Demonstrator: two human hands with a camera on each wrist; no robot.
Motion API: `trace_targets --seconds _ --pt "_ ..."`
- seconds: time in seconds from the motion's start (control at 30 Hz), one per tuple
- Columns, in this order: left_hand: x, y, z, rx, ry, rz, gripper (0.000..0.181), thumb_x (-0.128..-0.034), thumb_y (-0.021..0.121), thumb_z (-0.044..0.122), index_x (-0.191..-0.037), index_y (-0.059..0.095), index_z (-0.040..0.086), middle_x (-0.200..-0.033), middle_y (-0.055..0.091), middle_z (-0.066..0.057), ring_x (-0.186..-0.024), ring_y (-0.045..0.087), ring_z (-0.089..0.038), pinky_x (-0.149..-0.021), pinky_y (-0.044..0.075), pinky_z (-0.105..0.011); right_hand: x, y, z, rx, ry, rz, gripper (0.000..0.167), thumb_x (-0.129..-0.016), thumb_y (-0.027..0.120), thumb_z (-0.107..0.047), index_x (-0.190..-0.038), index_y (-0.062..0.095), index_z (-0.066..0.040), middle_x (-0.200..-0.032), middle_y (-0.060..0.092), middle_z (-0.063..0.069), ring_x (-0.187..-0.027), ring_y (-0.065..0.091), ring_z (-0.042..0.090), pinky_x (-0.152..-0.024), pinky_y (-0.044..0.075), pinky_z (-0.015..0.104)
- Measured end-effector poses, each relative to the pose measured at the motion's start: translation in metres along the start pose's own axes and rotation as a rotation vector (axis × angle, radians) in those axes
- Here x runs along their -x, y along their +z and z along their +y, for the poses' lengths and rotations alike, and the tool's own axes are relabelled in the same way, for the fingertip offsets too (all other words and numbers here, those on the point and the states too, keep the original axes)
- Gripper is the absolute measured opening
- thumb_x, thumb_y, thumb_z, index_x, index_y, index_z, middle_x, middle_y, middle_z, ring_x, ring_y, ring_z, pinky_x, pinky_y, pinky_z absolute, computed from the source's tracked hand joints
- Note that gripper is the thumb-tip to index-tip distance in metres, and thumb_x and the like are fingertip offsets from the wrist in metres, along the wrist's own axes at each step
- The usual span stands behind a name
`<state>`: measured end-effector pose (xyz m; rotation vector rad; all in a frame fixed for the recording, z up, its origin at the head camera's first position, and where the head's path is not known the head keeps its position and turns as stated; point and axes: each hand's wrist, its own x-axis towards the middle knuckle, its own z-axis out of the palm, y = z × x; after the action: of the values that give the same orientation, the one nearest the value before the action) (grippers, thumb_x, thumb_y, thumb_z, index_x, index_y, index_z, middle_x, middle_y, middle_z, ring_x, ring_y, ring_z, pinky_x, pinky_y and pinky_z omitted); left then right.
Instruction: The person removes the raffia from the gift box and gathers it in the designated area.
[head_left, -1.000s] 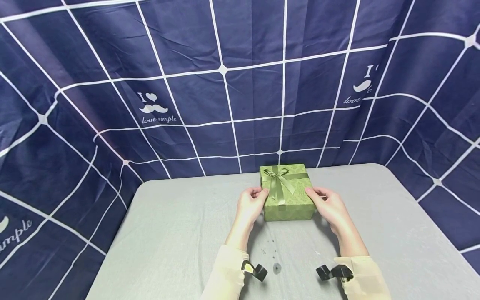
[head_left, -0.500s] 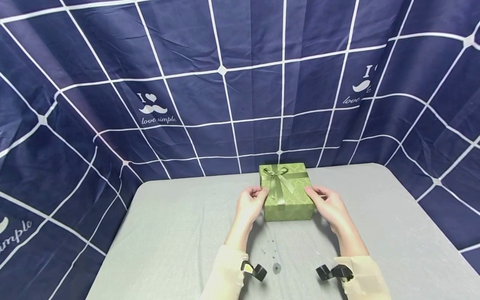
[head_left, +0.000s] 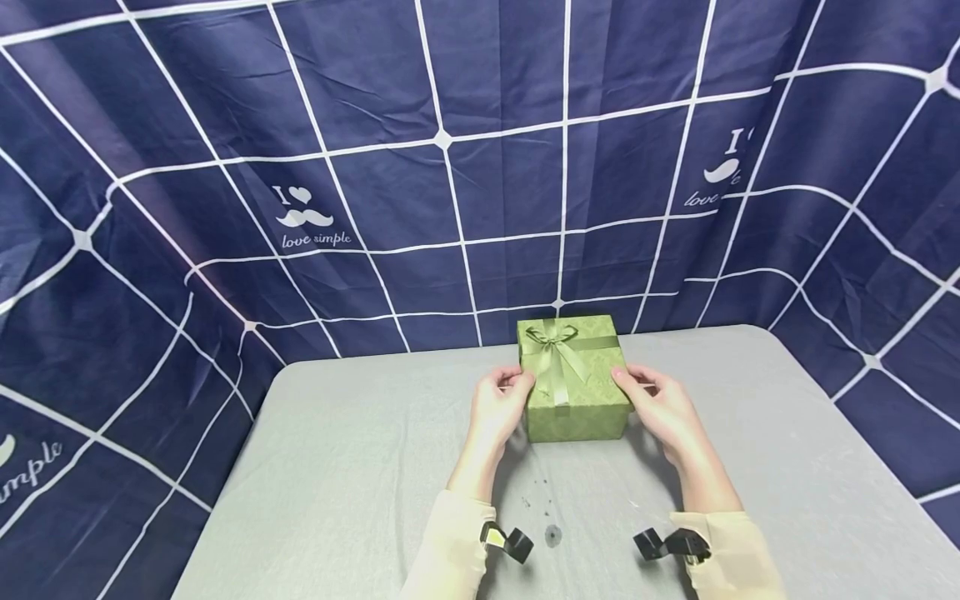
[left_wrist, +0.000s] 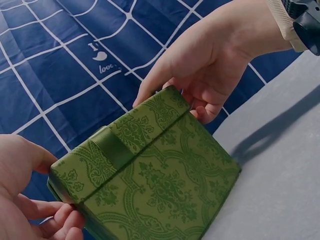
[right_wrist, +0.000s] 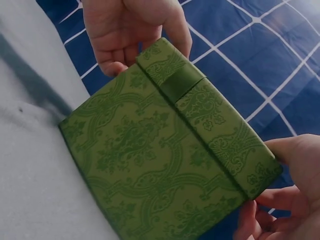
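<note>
A green patterned box [head_left: 576, 423] with a ribbon bow [head_left: 552, 343] on its lid stands near the table's back edge. At the lid's left side the left hand [head_left: 497, 412] grips the edge, thumb on top and fingers curled beneath the rim. The right hand [head_left: 663, 410] holds the lid's right side the same way. In the left wrist view, the lid [left_wrist: 127, 137] sits over the box body [left_wrist: 165, 185], with the left hand [left_wrist: 30, 190] at the lower left corner. The right wrist view shows the right hand [right_wrist: 287, 190] at the lid's other corner.
A grey cloth-covered table [head_left: 337, 467] lies under the box, with a dark round spot [head_left: 553, 536] in front of it. Navy curtains [head_left: 375, 192] with white lines rise behind and at both sides.
The lid's top has risen slightly and its back edge stands higher in the head view. Both hands have moved up a little with it, their grip unchanged.
</note>
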<state>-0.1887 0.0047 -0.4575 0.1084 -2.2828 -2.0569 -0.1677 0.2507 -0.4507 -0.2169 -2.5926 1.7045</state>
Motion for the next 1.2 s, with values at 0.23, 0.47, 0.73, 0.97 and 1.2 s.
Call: trace_targets --seconds 0.23,0.47,0.73,0.97,1.2 --pt "0.001 -0.002 0.005 0.055 -0.011 -0.013 0.036 -0.0995 0.076 0.027 -0.122 0.076 0.0 -0.104 0.072 -0.006 -0.09 0.065 -0.014 -0.082 0.057 -0.029 0.005 -0.005 -0.01 -0.008 -0.011 0.027 0.068 -0.11 0.063 -0.047 -0.153 0.058 0.005 -0.135 0.066 0.022 -0.103 0.059 0.007 -0.083 0.051 0.019" --pt "0.002 -0.003 0.007 0.114 0.008 -0.01 0.038 -0.1006 0.077 0.026 -0.123 0.075 -0.005 -0.102 0.071 -0.008 -0.083 0.064 -0.012 -0.073 0.059 -0.026 0.007 -0.006 -0.015 -0.027 -0.015 0.022 0.066 -0.112 0.06 -0.048 -0.153 0.059 0.003 -0.139 0.065 0.021 -0.102 0.059 0.004 -0.084 0.052 0.019" --pt "0.0 -0.004 0.009 0.124 0.058 -0.013 0.039 -0.104 0.073 0.024 -0.127 0.073 -0.007 -0.106 0.072 -0.009 -0.085 0.064 -0.011 -0.072 0.057 -0.024 0.009 -0.008 -0.018 -0.074 -0.034 0.031 0.064 -0.113 0.058 -0.045 -0.153 0.057 0.005 -0.117 0.07 0.002 -0.097 0.062 0.0 -0.082 0.055 0.019" --pt "0.002 -0.005 0.012 0.123 0.126 0.005 0.035 -0.1037 0.073 0.02 -0.125 0.074 -0.008 -0.103 0.07 -0.008 -0.08 0.06 -0.009 -0.067 0.052 -0.02 0.012 -0.009 -0.022 -0.071 -0.072 0.041 0.062 -0.114 0.057 -0.042 -0.154 0.056 0.006 -0.119 0.07 0.004 -0.098 0.062 -0.001 -0.084 0.053 0.017" --pt "0.0 -0.007 0.011 0.097 0.205 0.018 0.03 -0.1035 0.073 0.014 -0.125 0.075 -0.006 -0.104 0.071 -0.01 -0.079 0.058 -0.008 -0.066 0.047 -0.019 0.014 -0.01 -0.023 -0.046 -0.106 0.039 0.058 -0.114 0.058 -0.037 -0.155 0.056 0.005 -0.128 0.068 0.01 -0.101 0.059 -0.004 -0.085 0.05 0.016"
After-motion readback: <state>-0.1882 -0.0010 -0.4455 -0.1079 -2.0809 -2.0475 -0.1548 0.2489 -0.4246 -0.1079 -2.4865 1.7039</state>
